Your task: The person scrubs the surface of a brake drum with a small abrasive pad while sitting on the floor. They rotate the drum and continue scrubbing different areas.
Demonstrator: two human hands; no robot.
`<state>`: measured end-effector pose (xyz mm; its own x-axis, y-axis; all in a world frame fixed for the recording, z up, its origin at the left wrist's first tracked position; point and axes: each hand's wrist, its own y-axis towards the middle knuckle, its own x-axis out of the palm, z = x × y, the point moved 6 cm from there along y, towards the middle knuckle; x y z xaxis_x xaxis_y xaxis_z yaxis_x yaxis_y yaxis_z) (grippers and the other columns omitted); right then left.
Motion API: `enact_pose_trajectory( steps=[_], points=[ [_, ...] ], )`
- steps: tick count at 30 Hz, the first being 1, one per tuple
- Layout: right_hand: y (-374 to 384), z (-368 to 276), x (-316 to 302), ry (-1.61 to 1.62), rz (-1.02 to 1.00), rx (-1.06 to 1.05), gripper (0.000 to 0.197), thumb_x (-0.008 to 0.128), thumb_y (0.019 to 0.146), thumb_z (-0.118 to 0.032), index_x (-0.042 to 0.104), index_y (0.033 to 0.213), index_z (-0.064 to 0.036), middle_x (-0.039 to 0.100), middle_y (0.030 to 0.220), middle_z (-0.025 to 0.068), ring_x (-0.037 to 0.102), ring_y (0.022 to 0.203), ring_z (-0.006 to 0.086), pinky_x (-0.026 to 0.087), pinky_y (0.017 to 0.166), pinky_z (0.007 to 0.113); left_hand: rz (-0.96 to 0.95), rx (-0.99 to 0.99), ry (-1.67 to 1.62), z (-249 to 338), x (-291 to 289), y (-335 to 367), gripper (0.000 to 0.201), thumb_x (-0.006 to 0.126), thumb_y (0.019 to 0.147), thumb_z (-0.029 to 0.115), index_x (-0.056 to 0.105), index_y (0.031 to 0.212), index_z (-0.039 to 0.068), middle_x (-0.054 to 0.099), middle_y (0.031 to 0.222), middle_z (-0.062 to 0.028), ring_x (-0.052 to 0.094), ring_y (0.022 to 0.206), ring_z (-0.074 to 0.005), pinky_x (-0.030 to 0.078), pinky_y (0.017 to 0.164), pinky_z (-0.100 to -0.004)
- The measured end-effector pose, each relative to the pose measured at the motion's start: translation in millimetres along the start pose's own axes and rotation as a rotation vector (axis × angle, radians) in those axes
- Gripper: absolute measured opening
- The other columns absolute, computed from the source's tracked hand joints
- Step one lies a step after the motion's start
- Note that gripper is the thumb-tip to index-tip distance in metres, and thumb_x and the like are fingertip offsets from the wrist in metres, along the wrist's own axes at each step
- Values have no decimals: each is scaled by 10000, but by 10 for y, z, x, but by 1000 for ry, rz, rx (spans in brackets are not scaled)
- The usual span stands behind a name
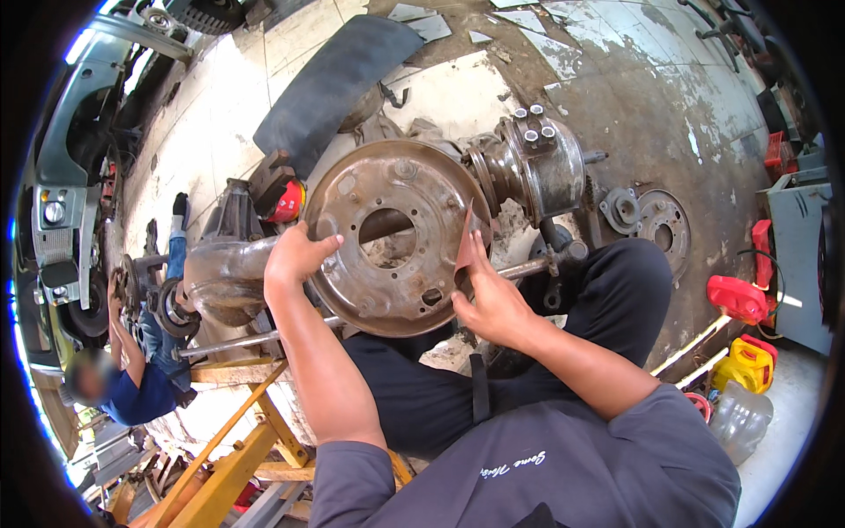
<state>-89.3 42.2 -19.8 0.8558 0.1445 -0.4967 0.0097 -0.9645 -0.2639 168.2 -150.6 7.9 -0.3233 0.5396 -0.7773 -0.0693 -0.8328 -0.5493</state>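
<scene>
A round, brown-stained metal backing plate point(412, 299), with a large centre hole and several smaller holes, is held tilted in front of my knees. My left hand point(295, 255) grips its left rim, thumb on the face and the fingertips partly hidden behind. At the right rim, my right hand point(495, 306) holds a bent piece of reddish-brown sandpaper point(464, 253) against the plate, fingers pressed to the paper. Just past the plate on the right is a metal axle knuckle point(554, 172) with several bright bolt ends on top.
A heavy axle housing point(224, 275) lies left of the plate, near a yellow metal stand point(264, 431). Another person point(145, 387) works at the far left. A second backing plate point(682, 227) lies on the floor at right, near a grey cabinet point(801, 264) and a yellow container point(746, 365).
</scene>
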Motion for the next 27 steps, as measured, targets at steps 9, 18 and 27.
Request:
enact_pose_trajectory(
  steps=[9, 18, 27],
  points=[
    [45, -1, 7, -67, -36, 8, 860, 598, 918, -192, 125, 1567, 114, 104, 1618, 412, 501, 1295, 557, 460, 1089, 511, 9, -23, -17, -45, 22, 25, 826, 829, 803, 400, 555, 1345, -159, 666, 1258, -328, 654, 1221, -375, 482, 1039, -410],
    [112, -55, -13, -193, -107, 10, 866, 619, 921, -185, 125, 1577, 92, 90, 1629, 398, 604, 1115, 582, 531, 980, 542, 17, -8, -28, 0, -1, -10, 756, 837, 808, 370, 592, 1308, -140, 694, 1191, -320, 692, 1144, -367, 506, 984, -410],
    [78, -56, -51, -168, -107, 76, 890, 621, 913, -176, 100, 1581, 99, 111, 1630, 392, 586, 1134, 596, 528, 969, 550, 3, -31, -45, -45, 11, 12, 799, 825, 821, 376, 554, 1358, -150, 655, 1283, -327, 647, 1237, -370, 475, 1044, -408]
  ],
)
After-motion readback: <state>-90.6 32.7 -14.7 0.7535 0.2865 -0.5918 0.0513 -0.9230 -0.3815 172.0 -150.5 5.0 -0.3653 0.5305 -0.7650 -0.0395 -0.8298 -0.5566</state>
